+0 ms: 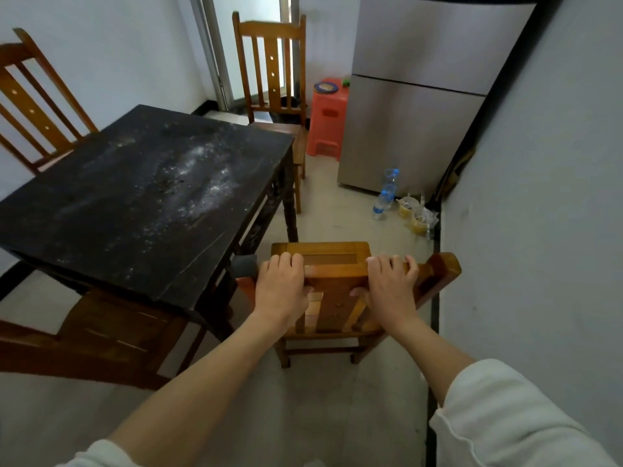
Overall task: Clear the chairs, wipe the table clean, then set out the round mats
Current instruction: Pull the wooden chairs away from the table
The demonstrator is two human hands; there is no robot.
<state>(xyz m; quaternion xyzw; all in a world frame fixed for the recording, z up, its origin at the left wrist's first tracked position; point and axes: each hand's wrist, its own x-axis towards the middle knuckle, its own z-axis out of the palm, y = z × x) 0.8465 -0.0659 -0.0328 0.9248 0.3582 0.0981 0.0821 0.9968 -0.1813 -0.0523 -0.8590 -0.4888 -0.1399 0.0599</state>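
While both hands (337, 284) grip its top rail, chair (332, 308) upright, back toward viewer, beside dusty table (135, 197)

Chair (332, 281) under both hands: varnished wood, glossy amber. Table (101, 210) left of left hand: dark matt top, dusted with white powder, scratched. Fridge (414, 106) beyond right hand: brushed silver metal look. Stool (328, 126): orange plastic.
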